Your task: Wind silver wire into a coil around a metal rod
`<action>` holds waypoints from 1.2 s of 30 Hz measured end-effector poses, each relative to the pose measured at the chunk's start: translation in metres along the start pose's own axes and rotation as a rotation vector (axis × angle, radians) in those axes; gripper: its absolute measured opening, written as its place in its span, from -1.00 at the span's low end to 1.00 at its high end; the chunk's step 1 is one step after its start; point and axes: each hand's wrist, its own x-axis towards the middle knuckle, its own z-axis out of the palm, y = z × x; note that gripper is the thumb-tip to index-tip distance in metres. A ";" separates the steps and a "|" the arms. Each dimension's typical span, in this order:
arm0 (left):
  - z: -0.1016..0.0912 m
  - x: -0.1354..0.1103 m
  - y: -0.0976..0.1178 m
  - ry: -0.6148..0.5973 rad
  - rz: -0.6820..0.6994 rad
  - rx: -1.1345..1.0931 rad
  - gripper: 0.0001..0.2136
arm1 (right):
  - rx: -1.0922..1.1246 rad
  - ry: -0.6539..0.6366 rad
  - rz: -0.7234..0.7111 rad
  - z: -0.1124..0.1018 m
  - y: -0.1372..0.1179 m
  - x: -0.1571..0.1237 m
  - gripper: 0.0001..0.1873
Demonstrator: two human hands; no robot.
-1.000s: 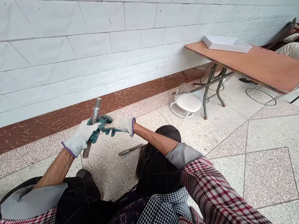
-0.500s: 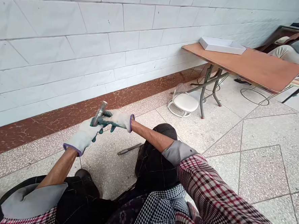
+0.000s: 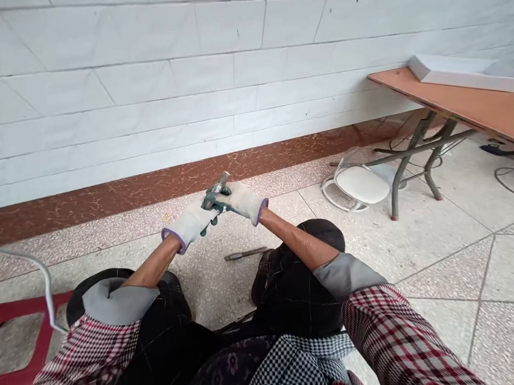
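A short silver-grey metal bar [image 3: 221, 180] with a ribbed surface leans up between my gloved hands, its blunt top end showing. My left hand [image 3: 193, 219], in a white glove with dark green palm and fingertips, is closed around its lower part. From the right, my right hand [image 3: 241, 199], gloved the same way, has its fingers wrapped over the bar close to the left hand. The bar's lower end is hidden in the gloves. On the floor below lies a second slim metal tool [image 3: 245, 254] with a textured handle, near my right shoe.
A white tiled wall [image 3: 159, 88] with a brown skirting band runs ahead. To the right stand a folding table [image 3: 501, 106] bearing a shallow white box [image 3: 468, 76] and a low white seat [image 3: 362, 184]. At left are a red stool [image 3: 43, 342] and a white cable [image 3: 39, 263].
The view has swung left, so the table and seat sit further right and the red stool shows. Both hands still hold the metal bar; the tool on the floor has not visibly moved.
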 end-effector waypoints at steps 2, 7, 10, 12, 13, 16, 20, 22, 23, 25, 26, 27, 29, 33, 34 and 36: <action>0.000 -0.002 0.004 0.005 -0.010 -0.033 -0.87 | 0.135 0.003 -0.017 -0.002 0.002 0.003 -0.78; -0.003 -0.007 0.003 -0.116 -0.042 -0.215 -0.88 | 0.369 -0.017 0.015 -0.007 0.006 0.004 -0.77; -0.008 -0.007 -0.001 -0.335 -0.064 -0.497 -0.84 | 0.399 -0.091 -0.039 -0.013 0.007 0.002 -0.66; -0.011 -0.006 -0.003 -0.384 -0.058 -0.613 -0.83 | 0.416 -0.101 -0.062 -0.015 0.007 -0.001 -0.59; -0.012 -0.005 -0.003 -0.374 -0.044 -0.637 -0.83 | 0.414 -0.096 -0.068 -0.015 0.007 -0.002 -0.56; -0.014 -0.003 -0.001 -0.277 0.021 -0.597 -0.85 | 0.403 -0.146 -0.046 -0.010 0.010 -0.008 -0.44; -0.018 -0.004 -0.001 -0.226 0.081 -0.459 -0.81 | 0.407 -0.341 0.016 -0.010 0.013 -0.016 -0.34; -0.021 -0.006 -0.002 -0.249 0.106 -0.432 -0.79 | 0.347 -0.374 0.003 -0.014 0.011 -0.019 -0.40; -0.022 -0.007 -0.002 -0.275 0.118 -0.431 -0.79 | 0.302 -0.361 -0.006 -0.017 0.009 -0.020 -0.47; -0.023 -0.010 -0.002 -0.325 0.118 -0.428 -0.81 | 0.199 -0.277 0.004 -0.023 0.001 -0.023 -0.61; -0.022 -0.011 0.000 -0.327 0.103 -0.422 -0.82 | 0.151 -0.212 0.022 -0.025 -0.003 -0.025 -0.68; -0.021 -0.012 0.002 -0.307 0.080 -0.412 -0.83 | 0.106 -0.148 0.044 -0.026 -0.007 -0.027 -0.73; -0.017 -0.015 0.007 -0.215 0.037 -0.379 -0.84 | 0.016 -0.055 0.081 -0.027 -0.015 -0.029 -0.81; -0.010 -0.013 0.013 -0.034 0.009 -0.290 -0.83 | -0.092 0.019 0.097 -0.024 -0.021 -0.031 -0.81; -0.010 -0.009 0.011 0.001 0.006 -0.258 -0.79 | -0.099 0.022 0.092 -0.024 -0.021 -0.031 -0.82; -0.014 0.002 0.005 0.052 0.021 -0.147 -0.73 | -0.123 0.003 0.055 -0.023 -0.018 -0.031 -0.83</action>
